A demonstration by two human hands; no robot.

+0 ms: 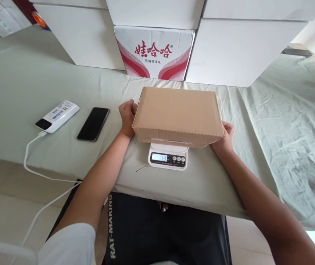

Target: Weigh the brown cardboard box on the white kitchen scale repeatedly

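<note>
A closed brown cardboard box [178, 112] sits over a white digital kitchen scale [167, 166], covering most of its weighing plate. The scale's lit display appears to read 53, with round buttons beside it. Close against the box's left side is my left hand [127, 114], its fingers curled into a fist. At the right front corner, my right hand [225, 140] is also closed, partly hidden behind the cardboard. Neither hand visibly grips the box, though the sides turned toward it are hidden.
Left of the box lie a black smartphone [93, 124] and a white power bank [57, 116] with a white cable [26, 158] running off the table edge. White cartons [220, 51] and a red-printed water carton [154, 66] stand behind. A wrinkled pale green cloth [278, 147] covers the table.
</note>
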